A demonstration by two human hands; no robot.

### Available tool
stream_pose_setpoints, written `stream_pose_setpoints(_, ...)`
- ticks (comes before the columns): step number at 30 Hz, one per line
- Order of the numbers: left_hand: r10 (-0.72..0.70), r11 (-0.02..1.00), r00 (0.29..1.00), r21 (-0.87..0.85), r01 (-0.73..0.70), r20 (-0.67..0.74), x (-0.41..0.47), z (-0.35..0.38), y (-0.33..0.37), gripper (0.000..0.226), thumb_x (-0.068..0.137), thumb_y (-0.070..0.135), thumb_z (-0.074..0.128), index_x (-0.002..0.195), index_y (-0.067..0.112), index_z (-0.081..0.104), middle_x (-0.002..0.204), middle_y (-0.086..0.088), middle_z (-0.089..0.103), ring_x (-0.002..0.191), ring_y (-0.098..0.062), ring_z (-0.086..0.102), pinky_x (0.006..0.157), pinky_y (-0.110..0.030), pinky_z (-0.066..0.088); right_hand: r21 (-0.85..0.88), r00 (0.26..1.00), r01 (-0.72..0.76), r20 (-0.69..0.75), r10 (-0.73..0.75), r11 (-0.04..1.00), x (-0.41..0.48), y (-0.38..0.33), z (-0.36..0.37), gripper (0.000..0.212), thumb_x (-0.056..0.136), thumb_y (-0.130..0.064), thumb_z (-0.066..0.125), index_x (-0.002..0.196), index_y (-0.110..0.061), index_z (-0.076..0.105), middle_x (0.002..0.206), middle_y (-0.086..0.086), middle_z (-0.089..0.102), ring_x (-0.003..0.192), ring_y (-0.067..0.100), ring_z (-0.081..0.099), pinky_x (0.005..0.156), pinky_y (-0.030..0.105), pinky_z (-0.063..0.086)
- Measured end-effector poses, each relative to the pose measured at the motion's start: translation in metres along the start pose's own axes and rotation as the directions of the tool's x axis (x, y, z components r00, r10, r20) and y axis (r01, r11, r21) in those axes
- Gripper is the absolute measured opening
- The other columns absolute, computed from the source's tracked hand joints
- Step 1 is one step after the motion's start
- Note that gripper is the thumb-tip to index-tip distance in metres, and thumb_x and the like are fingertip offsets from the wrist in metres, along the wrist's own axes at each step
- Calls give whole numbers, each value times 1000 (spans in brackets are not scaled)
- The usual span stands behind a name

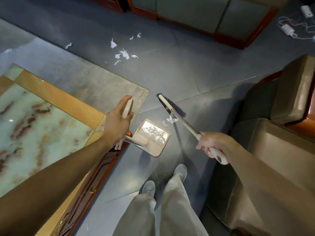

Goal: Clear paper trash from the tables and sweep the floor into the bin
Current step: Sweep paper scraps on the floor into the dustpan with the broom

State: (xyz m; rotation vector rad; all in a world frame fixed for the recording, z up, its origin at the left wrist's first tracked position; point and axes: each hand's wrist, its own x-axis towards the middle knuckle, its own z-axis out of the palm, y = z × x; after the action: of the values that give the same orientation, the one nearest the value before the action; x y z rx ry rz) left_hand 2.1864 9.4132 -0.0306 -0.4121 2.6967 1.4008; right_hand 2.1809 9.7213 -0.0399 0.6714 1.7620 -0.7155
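Note:
My left hand [119, 119] grips the top of the upright handle of a cream dustpan [152, 136], which stands on the grey floor beside the table corner with torn paper bits inside. My right hand [210, 143] grips the white end of a broom handle. The broom's dark-bristled head [171, 105] rests on the floor just beyond the dustpan's mouth. A few paper scraps [169, 120] lie between the bristles and the pan. Several more torn scraps [123, 54] are scattered on the floor farther ahead.
A marble-topped wooden table [34, 120] stands at the left on a grey rug [95, 82]. Brown leather armchairs [272, 133] line the right side, a wood-framed sofa [196, 14] the far side. Two thread spools [288, 29] with loose string lie top right. My feet [163, 179] stand below the dustpan.

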Motion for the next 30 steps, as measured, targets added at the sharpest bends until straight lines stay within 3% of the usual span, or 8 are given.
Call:
stream_pose_setpoints(3, 2, 1000, 1000, -16, -2, -1, 7, 16, 12, 55, 93, 5, 57, 133, 42, 45, 126, 28, 42, 110, 16, 35, 87, 1, 30, 50, 997, -28, 71, 24, 998, -12, 1, -11, 24, 88, -6, 58, 107, -19, 53, 57, 4, 51, 39, 6, 41, 43, 19, 40)
stream_pose_setpoints(5, 38, 999, 999, -11, -38, -10, 14, 30, 26, 54, 94, 7, 56, 134, 41, 43, 127, 19, 50, 108, 4, 47, 93, -17, 45, 83, 984, -78, 170, 63, 994, -28, 2, -22, 21, 89, -2, 56, 99, -21, 53, 48, 2, 50, 35, 5, 40, 36, 16, 37)
stream_pose_setpoints(8, 45, 999, 998, 11, -45, -49, 25, 49, 44, 52, 95, 10, 56, 134, 40, 43, 125, -3, 59, 88, -12, 55, 79, -43, 57, 6, 964, -59, 259, 56, 998, -50, 4, -38, 23, 90, -1, 54, 96, -23, 50, 46, 1, 49, 37, 5, 39, 36, 16, 37)
stream_pose_setpoints(13, -35, 999, 990, -44, 30, -140, 42, 52, 55, 52, 95, 11, 54, 139, 36, 41, 106, 4, 56, 78, -25, 62, 78, -47, 56, -84, 975, 68, 216, -49, 994, -73, -17, -71, 26, 90, -4, 57, 92, -29, 51, 51, 3, 54, 39, 6, 43, 38, 18, 41)
stream_pose_setpoints(20, 33, 999, 958, -13, -38, -286, 113, 33, 87, 45, 95, 13, 52, 130, 38, 42, 94, -3, 59, 71, -30, 62, 70, -49, 57, -196, 968, 234, 142, -208, 952, -70, -101, -130, 30, 90, -4, 54, 119, -12, 54, 60, 8, 51, 47, 11, 44, 45, 23, 42)
stream_pose_setpoints(24, 23, 999, 936, -23, -34, -350, 185, 26, 98, 49, 94, 14, 54, 131, 43, 40, 104, 4, 53, 80, -30, 63, 76, -48, 57, -128, 954, 283, 142, -265, 950, -50, -188, -180, 44, 91, 3, 47, 133, -12, 46, 51, 3, 42, 35, 8, 36, 34, 16, 33)
stream_pose_setpoints(28, 18, 999, 918, -37, -35, -397, 265, 10, 108, 46, 92, 12, 53, 127, 39, 43, 92, 3, 54, 73, -32, 60, 70, -47, 56, -17, 944, 301, 150, -295, 953, -32, -282, -225, 50, 92, 5, 45, 125, -32, 46, 52, 1, 41, 35, 6, 34, 33, 14, 31)
stream_pose_setpoints(30, -15, 998, 907, -60, -11, -421, 300, 0, 112, 45, 92, 10, 53, 129, 35, 45, 92, 2, 55, 71, -33, 59, 69, -47, 56, 16, 936, 313, 165, -311, 950, -24, -326, -242, 42, 92, 6, 45, 122, -22, 51, 52, 1, 41, 34, 6, 33, 32, 14, 31)
